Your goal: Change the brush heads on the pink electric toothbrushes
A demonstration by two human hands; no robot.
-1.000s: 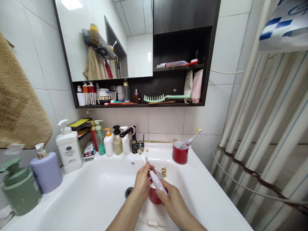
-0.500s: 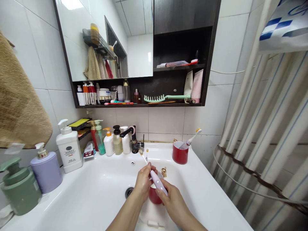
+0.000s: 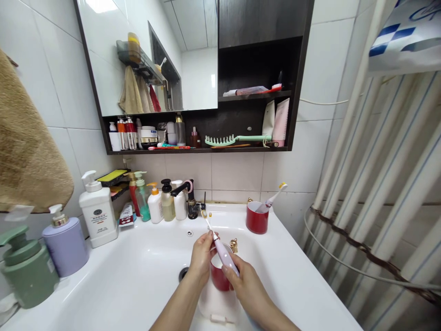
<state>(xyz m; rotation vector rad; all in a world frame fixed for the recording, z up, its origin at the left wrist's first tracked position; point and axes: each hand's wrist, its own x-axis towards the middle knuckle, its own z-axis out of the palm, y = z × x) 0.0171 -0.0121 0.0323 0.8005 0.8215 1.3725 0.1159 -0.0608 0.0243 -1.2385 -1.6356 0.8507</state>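
Note:
Over the white sink (image 3: 138,271), my right hand (image 3: 246,287) grips the pale pink handle of an electric toothbrush (image 3: 222,250), its thin neck and brush head pointing up and left toward the black tap (image 3: 188,197). My left hand (image 3: 201,257) pinches the toothbrush where neck meets handle. A red cup (image 3: 220,276) sits just behind and below both hands, partly hidden by them; I cannot tell which hand, if any, holds it.
A second red cup (image 3: 257,220) with a toothbrush stands at the back right of the sink. Pump bottles (image 3: 158,202) line the back left, with a white bottle (image 3: 98,214), a purple one (image 3: 65,241) and a green one (image 3: 27,269). A dark shelf (image 3: 200,149) hangs above. Striped curtain (image 3: 389,193) at right.
The hands and toothbrush have shifted slightly; the brush head now points a little higher, closer to the tap. The grip is unchanged.

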